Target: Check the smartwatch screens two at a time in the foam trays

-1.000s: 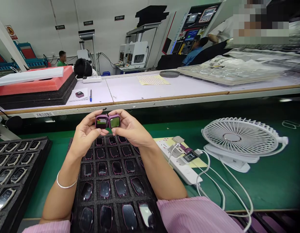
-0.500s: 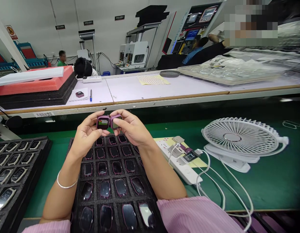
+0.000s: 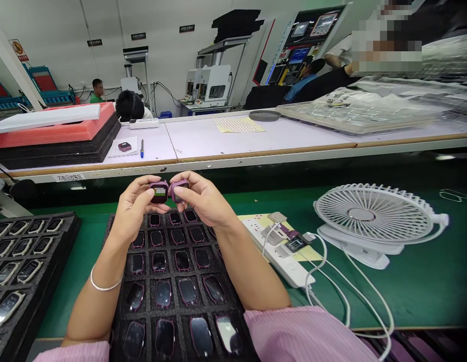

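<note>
Down below two watches (image 3: 160,192), foam tray (image 3: 172,276) rests on green mat (image 3: 425,301).

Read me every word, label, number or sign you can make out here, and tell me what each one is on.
Nothing can be read for certain.
On the black wall signs: characters too small.
On the white label on the bench edge: characters blurred.
On the red-and-yellow sign on the pillar: too small.
On the lit watch in the left hand: coloured bands, no legible text.
On the second watch in the right hand: no text shows.

Purple watches (image 3: 168,191), black foam tray (image 3: 233,301), white fan (image 3: 373,213), green mat (image 3: 425,281).
</note>
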`<state>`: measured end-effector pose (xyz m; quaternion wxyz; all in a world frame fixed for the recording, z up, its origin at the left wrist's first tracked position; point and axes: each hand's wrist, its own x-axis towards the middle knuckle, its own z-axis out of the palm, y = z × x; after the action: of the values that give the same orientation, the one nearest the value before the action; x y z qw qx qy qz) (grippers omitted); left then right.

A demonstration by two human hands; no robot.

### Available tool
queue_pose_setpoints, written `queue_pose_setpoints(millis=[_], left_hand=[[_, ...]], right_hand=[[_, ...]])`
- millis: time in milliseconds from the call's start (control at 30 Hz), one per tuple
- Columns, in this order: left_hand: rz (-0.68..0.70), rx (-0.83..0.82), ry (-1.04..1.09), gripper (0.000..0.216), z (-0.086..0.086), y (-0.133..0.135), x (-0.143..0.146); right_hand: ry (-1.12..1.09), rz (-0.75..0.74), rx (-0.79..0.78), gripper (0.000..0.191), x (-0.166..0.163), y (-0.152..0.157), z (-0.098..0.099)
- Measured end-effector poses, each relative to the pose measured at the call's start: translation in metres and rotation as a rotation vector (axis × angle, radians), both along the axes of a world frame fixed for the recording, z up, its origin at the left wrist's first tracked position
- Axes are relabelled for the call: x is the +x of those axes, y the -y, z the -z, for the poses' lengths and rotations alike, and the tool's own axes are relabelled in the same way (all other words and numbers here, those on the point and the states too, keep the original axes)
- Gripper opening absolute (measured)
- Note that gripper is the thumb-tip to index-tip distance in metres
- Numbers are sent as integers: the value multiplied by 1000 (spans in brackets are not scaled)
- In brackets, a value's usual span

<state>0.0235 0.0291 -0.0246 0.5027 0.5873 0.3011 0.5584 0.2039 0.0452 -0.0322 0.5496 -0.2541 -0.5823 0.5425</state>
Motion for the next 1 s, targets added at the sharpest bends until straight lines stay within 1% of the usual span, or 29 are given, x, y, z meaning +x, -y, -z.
queue_pose_setpoints(millis=[133, 267, 400, 500, 567, 600, 667, 700, 733, 800, 867, 933, 1000], left_hand=[[-66, 1, -28, 24, 1, -3, 2], [-117, 30, -57, 31, 1, -4, 2], [-112, 27, -72, 42, 3, -4, 2], [-72, 43, -69, 52, 4, -6, 2], [-54, 41, -81, 55, 3, -13, -2], [-52, 31, -99, 55, 2, -18, -6], [-64, 0, -171, 54, 3, -32, -22], [-69, -19, -227, 52, 5, -40, -35], [-81, -35, -293, 52, 9, -48, -49], [-125, -66, -489, 50, 20, -63, -83], [-174, -60, -787, 46, 38, -71, -116], [-205, -69, -898, 44, 60, -72, -140], [-220, -65, -985, 43, 83, -69, -153]], right_hand=[[12, -16, -23, 31, 0, -1, 0], [-36, -88, -111, 28, -1, -2, -1], [-84, -136, -133, 27, -1, -3, -2], [-100, -168, -144, 30, 0, -8, 0], [-83, -173, -158, 37, -2, -15, 7], [-59, -169, -159, 45, -5, -19, 12], [34, -156, -134, 65, -17, -30, 28], [116, -155, -108, 72, -24, -36, 38], [216, -153, -73, 72, -33, -41, 49], [568, -120, 34, 62, -53, -52, 71], [722, -116, 75, 56, -71, -60, 87], [845, -99, 132, 51, -87, -64, 98], [965, -72, 201, 48, -99, -66, 103]])
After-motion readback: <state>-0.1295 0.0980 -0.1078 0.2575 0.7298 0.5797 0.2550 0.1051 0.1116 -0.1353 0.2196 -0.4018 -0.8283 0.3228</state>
